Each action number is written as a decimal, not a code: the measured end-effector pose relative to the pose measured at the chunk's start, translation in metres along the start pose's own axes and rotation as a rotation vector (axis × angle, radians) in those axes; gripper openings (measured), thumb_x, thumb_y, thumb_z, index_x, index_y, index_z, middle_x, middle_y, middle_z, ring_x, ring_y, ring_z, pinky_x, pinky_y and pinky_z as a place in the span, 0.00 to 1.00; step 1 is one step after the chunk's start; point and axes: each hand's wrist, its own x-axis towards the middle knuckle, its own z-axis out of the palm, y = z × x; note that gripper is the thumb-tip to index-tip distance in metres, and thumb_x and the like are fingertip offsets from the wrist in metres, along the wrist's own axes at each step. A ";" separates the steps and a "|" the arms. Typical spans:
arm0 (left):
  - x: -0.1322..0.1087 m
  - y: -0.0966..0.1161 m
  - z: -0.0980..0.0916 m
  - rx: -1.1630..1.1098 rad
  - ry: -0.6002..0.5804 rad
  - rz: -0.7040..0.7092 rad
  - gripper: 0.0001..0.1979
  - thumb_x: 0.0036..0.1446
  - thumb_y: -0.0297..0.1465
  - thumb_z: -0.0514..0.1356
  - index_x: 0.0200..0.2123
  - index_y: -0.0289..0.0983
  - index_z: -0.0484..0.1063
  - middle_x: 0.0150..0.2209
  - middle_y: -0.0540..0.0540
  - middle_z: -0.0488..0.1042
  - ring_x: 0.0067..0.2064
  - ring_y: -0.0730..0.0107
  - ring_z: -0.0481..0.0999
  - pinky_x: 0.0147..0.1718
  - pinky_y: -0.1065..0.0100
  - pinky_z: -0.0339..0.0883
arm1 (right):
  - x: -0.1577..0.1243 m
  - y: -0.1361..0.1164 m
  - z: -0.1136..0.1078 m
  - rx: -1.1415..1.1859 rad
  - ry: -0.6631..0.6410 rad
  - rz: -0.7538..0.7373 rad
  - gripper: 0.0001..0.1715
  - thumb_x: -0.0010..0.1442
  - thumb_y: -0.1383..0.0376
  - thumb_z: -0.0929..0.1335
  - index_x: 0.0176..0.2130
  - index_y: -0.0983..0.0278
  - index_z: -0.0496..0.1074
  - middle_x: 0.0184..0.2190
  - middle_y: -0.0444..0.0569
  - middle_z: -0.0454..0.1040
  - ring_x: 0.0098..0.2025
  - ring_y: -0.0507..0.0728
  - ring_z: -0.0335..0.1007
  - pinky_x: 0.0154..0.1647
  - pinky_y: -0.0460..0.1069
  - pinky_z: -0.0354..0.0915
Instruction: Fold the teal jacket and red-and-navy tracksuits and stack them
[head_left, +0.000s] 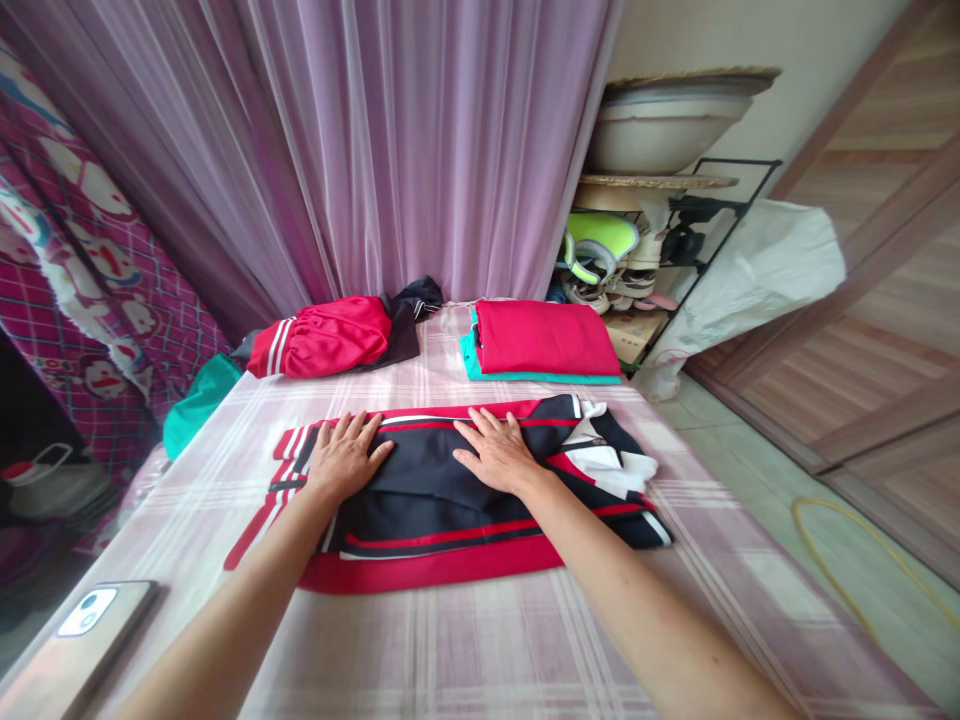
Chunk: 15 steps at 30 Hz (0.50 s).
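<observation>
Left forearm (225,610) and right forearm (645,600) enter from the lower edge of the view. We find the left hand (346,458) and the right hand (499,452) resting palm-down on a black and red track jacket (435,525), which lies flat on a plaid-sheeted bed (480,650). On both hands the fingers (360,435) are spread and released; they press on the cloth and grasp nothing. We read the jacket's long axis as running crosswise to the forearms, from the striped sleeve ends (289,445) at view-left to the white-lined collar (607,450) at view-right. The right hand is nearer the collar; the left hand is nearer the sleeve ends. A smartphone (79,630) lies at the bed's near left corner. Beyond the jacket we note a red striped garment (322,335) and a folded red garment (544,338) stacked on teal cloth (540,378); behind them hangs a sheer lilac curtain (420,150).
</observation>
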 end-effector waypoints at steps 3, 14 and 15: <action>-0.001 0.002 0.002 0.001 -0.032 -0.001 0.32 0.66 0.50 0.46 0.68 0.43 0.58 0.68 0.42 0.61 0.70 0.47 0.54 0.66 0.43 0.44 | 0.000 -0.001 0.012 -0.014 -0.111 0.085 0.38 0.68 0.45 0.55 0.70 0.55 0.53 0.73 0.52 0.45 0.74 0.63 0.37 0.70 0.68 0.31; 0.001 0.003 -0.006 -0.020 -0.076 -0.010 0.34 0.65 0.51 0.45 0.69 0.42 0.56 0.69 0.41 0.59 0.69 0.47 0.56 0.66 0.43 0.44 | -0.029 0.070 0.001 -0.177 -0.076 0.397 0.37 0.70 0.48 0.51 0.71 0.58 0.51 0.73 0.51 0.46 0.74 0.59 0.37 0.71 0.64 0.30; 0.001 0.003 -0.007 -0.019 -0.082 -0.013 0.34 0.65 0.51 0.45 0.69 0.42 0.56 0.69 0.41 0.59 0.69 0.48 0.55 0.66 0.43 0.44 | -0.030 0.071 -0.002 -0.189 -0.082 0.424 0.36 0.70 0.49 0.51 0.71 0.59 0.52 0.73 0.51 0.47 0.73 0.60 0.39 0.71 0.65 0.30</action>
